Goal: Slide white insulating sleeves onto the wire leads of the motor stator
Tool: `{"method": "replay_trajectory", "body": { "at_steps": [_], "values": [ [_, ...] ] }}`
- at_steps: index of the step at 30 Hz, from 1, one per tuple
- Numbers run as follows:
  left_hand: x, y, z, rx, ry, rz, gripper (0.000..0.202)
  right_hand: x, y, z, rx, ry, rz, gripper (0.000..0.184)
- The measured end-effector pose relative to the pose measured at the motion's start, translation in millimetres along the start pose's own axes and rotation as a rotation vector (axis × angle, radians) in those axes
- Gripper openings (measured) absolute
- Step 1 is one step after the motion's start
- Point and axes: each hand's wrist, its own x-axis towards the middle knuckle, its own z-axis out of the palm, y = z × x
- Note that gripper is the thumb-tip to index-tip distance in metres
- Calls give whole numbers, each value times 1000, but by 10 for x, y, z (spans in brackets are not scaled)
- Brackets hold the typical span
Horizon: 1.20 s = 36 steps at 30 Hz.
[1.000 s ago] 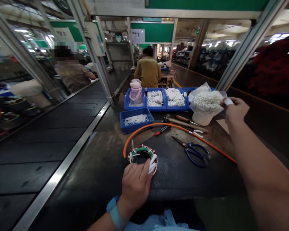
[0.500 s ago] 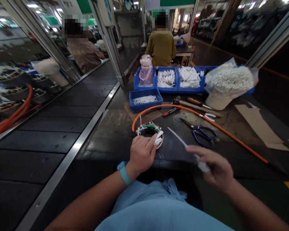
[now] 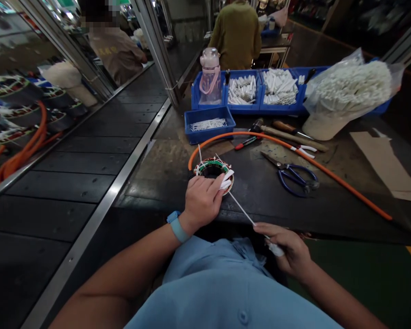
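— Holding anything down there, those two hands?

— Yes. The left hand [image 3: 202,201] lies curled over the near rim of the round wound stator coil with green, red and white windings [image 3: 213,171], fingers pressed on it, near the front edge of the dark tabletop [image 3: 260,201]. The right hand [image 3: 287,251] sits below that front edge, thumb and fingers pinched on one end of a thin white strip, probably a cable tie or insulating sleeve [image 3: 241,208]; its other end reaches the coil.

— How would you expect that coil to handle?

— Stiff and fairly heavy for its size, I judge, with an iron core under the wire. The white paper tabs and fine windings look easy to bend, so the outer rim seems the safest place to grip. The strip looks light, springy and slick; a pinch close to the end suits it.

— What lies around it?

— An orange hose [image 3: 294,153] curves across the tabletop behind the coil. Blue-handled scissors [image 3: 292,176] lie to the right, and a blue plastic tray of thin white strips [image 3: 209,124] stands behind. A clear bag of white tubes [image 3: 349,89] fills the far right corner.
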Motion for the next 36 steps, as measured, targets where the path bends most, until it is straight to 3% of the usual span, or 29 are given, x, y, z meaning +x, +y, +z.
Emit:
{"method": "replay_trajectory", "body": {
  "at_steps": [5,10,13,16,20,26,36],
  "values": [
    [-13,-16,11,9,-9,-7,33,67,10,29,-7,2,-65,33],
    [-5,-6,-5,84,-74,-20,35,442,103,153,-151,-6,-122,29],
    [2,41,-38,59,-71,-51,42,740,200,269,-149,69,-13,18],
    [-1,86,-56,-91,42,-108,51,963,273,343,36,188,245,3],
    [-11,79,-42,-226,117,-131,33,1059,297,352,417,288,455,26],
    [-8,26,-26,-238,89,-82,23,951,252,331,615,284,464,36],
    [-10,40,-23,-233,85,-82,25,1096,365,292,430,258,479,33]
  ]
}}
